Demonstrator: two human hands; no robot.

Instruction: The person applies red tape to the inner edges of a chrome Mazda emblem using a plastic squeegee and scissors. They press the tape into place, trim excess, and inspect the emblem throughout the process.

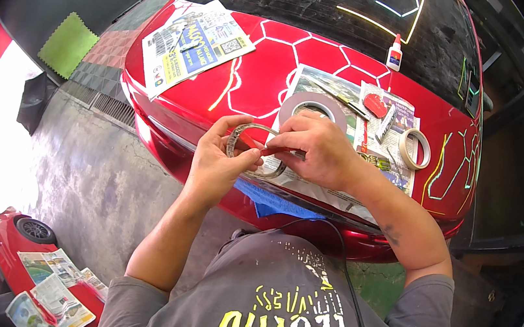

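My left hand [216,156] is closed around a narrow roll of tape [233,142], its thumb and fingers gripping the ring's near side. At the ring's right edge, my right hand [324,150] pinches a thin red piece [271,152] that reaches toward the left thumb. Whether that piece is tape or a small tool, I cannot tell. Both hands are above the rear of a red car [194,100]. Just beyond the right hand lies a wide grey tape roll [296,100] on newspaper [314,82].
On the newspaper lie a cream tape roll [414,149], a red scraper [374,104] and a slim cutter [343,99]. A white glue bottle [394,54] stands behind them. Folded newspaper [191,50] rests on the car's left. White hexagon lines [294,58] cover the red panel. A cable [353,276] crosses my shirt.
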